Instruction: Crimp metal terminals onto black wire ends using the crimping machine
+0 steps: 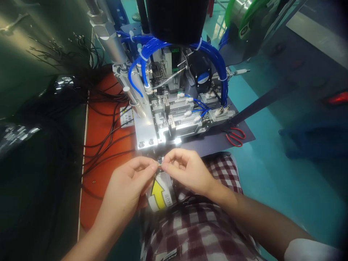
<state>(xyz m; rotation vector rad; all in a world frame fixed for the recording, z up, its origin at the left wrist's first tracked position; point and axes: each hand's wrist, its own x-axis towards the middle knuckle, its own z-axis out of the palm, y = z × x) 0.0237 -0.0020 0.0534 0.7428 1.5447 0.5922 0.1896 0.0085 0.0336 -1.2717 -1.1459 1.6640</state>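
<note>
Here, both hands meet just in front of the big silver metal machine with blue tubes (168, 116). The left hand (130, 185) and the right hand (186, 170) each pinch one end of a tiny shiny metal piece (160, 165) between thumb and first finger. The other fingers are curled in. The long side of the piece seems to go from left to right, from one hand to the other. It is too small to tell which end is the front. It sits just above a yellow arrow sticker (158, 194) that points up toward the machine. Thin black wires (106, 139) lie on the orange mat (95, 170) to the left. Red-handled scissors (235, 137) lie to the right, well apart from the hands.
</note>
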